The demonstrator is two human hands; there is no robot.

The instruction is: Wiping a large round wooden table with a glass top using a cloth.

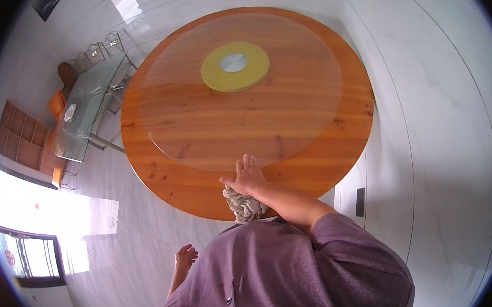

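A round glass turntable (240, 119) lies on a round wooden table (208, 200), with a yellow disc (258, 64) and a silvery hub (234, 63) showing at its centre. My right hand (251, 175) reaches over the near rim of the glass, fingers spread; whether it presses on the surface I cannot tell. Just below that hand, a crumpled grey-beige cloth (246, 207) rests at the table's near edge, partly covered by the wrist. My left hand (185, 258) hangs beside my body, away from the table, empty with fingers loosely bent and apart.
To the left stands a glass-topped table (92, 87) with metal chairs (103, 51) behind it and a white item (70, 113) on top. An empty-looking wooden shelf unit (22, 135) is farther left. A pale marbled wall (440, 124) runs close along the right.
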